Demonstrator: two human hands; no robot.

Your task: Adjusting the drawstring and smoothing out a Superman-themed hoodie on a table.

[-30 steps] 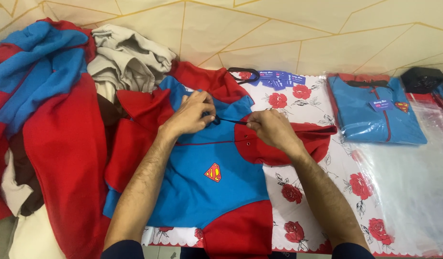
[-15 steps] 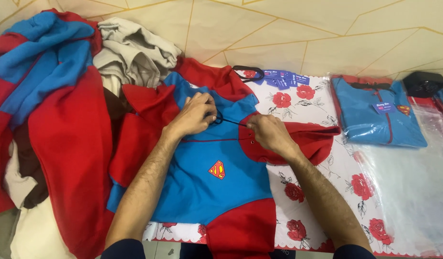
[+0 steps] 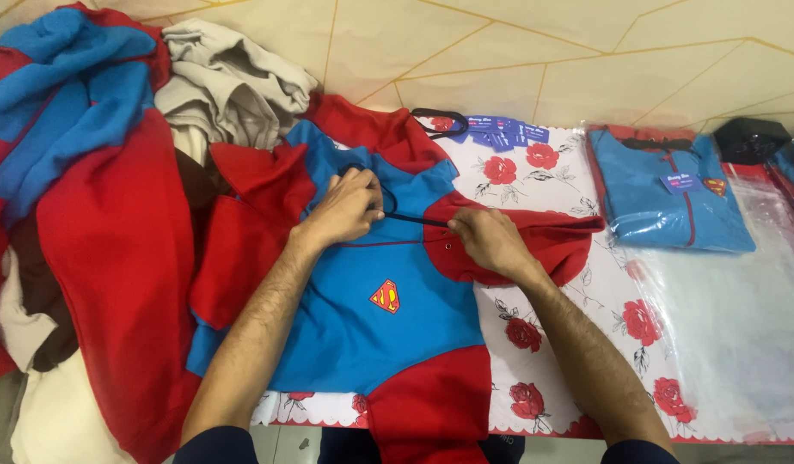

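Note:
A blue and red hoodie (image 3: 388,326) with a small chest emblem lies flat on the table in front of me, its red hood (image 3: 534,241) turned to the right. My left hand (image 3: 345,208) pinches a black drawstring (image 3: 414,220) near the collar. My right hand (image 3: 491,241) rests on the hood's edge and grips the same drawstring by an eyelet. The string runs taut between both hands.
A heap of red, blue, grey and brown garments (image 3: 96,172) fills the left. A floral tablecloth (image 3: 569,344) covers the table. A folded blue garment in clear plastic (image 3: 672,193) lies at right, with blue tags (image 3: 504,133), empty plastic bags (image 3: 741,326) and a black object (image 3: 751,139).
Both hands stay on the drawstring at the collar; my right hand has slid slightly along the hood's edge. The view has shifted a little.

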